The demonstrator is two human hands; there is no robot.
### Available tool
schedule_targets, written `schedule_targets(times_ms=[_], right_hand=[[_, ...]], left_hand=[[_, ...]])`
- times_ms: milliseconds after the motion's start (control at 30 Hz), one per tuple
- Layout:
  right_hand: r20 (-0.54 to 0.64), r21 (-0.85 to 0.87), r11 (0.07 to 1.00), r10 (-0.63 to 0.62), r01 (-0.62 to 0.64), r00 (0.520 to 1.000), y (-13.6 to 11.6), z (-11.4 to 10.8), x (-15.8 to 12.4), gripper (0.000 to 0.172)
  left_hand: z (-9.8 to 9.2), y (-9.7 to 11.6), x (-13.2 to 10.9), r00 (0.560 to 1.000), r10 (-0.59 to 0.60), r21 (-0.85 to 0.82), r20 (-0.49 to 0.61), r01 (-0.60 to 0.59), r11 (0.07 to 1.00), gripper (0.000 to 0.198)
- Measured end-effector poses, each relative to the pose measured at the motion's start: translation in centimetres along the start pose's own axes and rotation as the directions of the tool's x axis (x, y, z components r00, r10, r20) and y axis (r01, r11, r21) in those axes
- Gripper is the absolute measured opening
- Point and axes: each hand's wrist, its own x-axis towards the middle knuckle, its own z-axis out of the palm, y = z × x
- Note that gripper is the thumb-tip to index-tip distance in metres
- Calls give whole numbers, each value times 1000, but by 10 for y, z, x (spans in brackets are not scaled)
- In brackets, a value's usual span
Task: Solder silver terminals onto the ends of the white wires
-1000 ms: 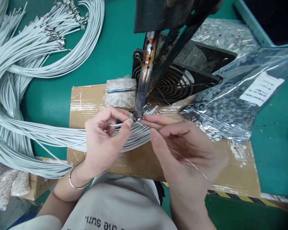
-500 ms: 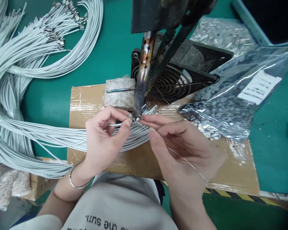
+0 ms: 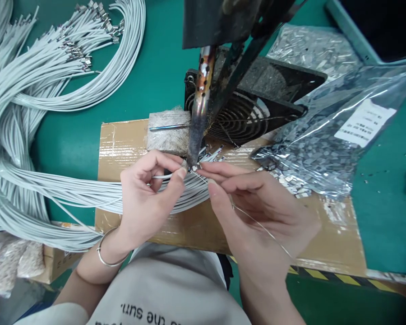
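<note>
My left hand [image 3: 152,198] is closed, pinching a white cable [image 3: 162,177] near its end between thumb and forefinger. Thin solder wire [image 3: 267,232] runs through my right hand [image 3: 257,205], pinched between thumb and fingers, its tip at the cable end. A small silvery metal piece [image 3: 195,167] sits between my fingertips, right under the soldering iron [image 3: 199,122], whose dark tip points down there. Whether my right fingertips touch that piece I cannot tell. Under both hands lies a bundle of white cables [image 3: 189,198] on a cardboard sheet [image 3: 122,135].
A black fan [image 3: 246,115] stands behind the iron. On the right lies a clear bag of small metal parts [image 3: 318,144], with loose pieces [image 3: 292,183] beside it. A wrapped block [image 3: 169,142] sits left of the iron. More cables [image 3: 64,67] cover the left side.
My right fingers have shifted very slightly, and the small metal piece by the iron's tip shows a little more. My left hand holds its place.
</note>
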Motion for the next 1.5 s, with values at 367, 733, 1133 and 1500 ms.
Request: schedule_targets(times_ms=[367,733,1133,1500], right_hand=[[-8,15,1000,2,-2,1000,0,1,0,22],[-8,11,1000,15,-15,1000,1,1,0,21],[-32,-6,1000,9,-9,999,0,2,-1,20],[-37,-12,1000,-16,16,999,1,2,-1,18]], left_hand=[[0,0,0,1000,0,1,-4,0,1000,15],[1,-1,0,1000,-7,-4,2,7,1000,16],[0,2,0,1000,-13,29,-18,14,999,14],[-1,1,-1,1000,-4,15,8,4,1000,16]])
